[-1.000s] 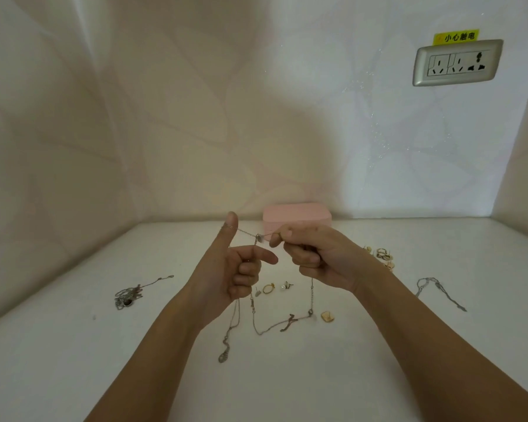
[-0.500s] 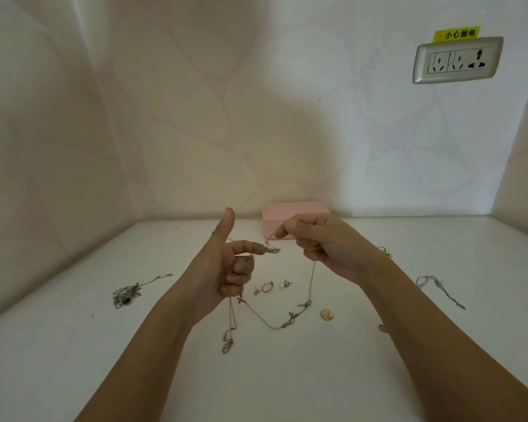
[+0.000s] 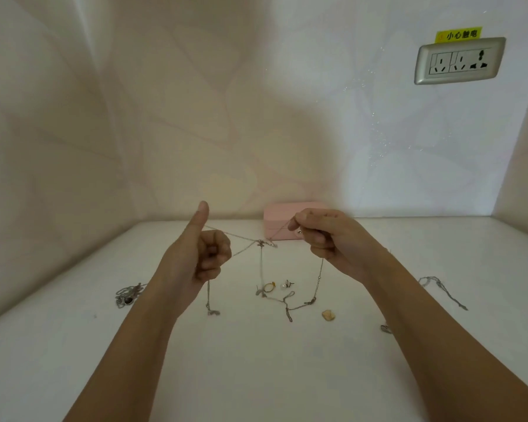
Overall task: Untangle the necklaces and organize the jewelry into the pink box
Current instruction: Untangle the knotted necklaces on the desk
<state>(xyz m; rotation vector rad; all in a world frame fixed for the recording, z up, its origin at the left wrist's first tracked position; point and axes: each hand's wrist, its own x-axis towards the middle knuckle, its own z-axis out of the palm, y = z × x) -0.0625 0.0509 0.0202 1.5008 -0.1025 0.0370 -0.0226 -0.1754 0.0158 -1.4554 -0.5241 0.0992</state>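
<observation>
Silver chains (image 3: 261, 266) are strung taut in the air between both hands. The knot (image 3: 261, 243) hangs midway, just in front of the pink box (image 3: 287, 210).

Head view:
- Left hand (image 3: 200, 257): fingers curled round one strand, thumb up, another strand running off the thumb to the knot.
- Right hand (image 3: 326, 239): fingertips pinch a strand close to the box front.
- Loose tails drop to the bench (image 3: 256, 376) and lie beside a ring (image 3: 269, 287) and a pearl stud (image 3: 285, 284).

Risks:
- Pulling the hands further apart would likely cinch the knot harder. The links look thin and a jerk could snap one.
- Lifting or swinging the tails could sweep the ring and stud across the bench, or hook them.
- The box lid looks closed, so nothing goes in until a hand is free.

Room:
- Walls close off the left, back and right, and the box sits against the back wall.
- A second chain pile (image 3: 128, 295) is near the left forearm, and another chain (image 3: 439, 289) lies well apart on the right.
- A gold piece (image 3: 329, 315) sits near the tails.
- The most bare bench is toward the near edge, between the forearms.
</observation>
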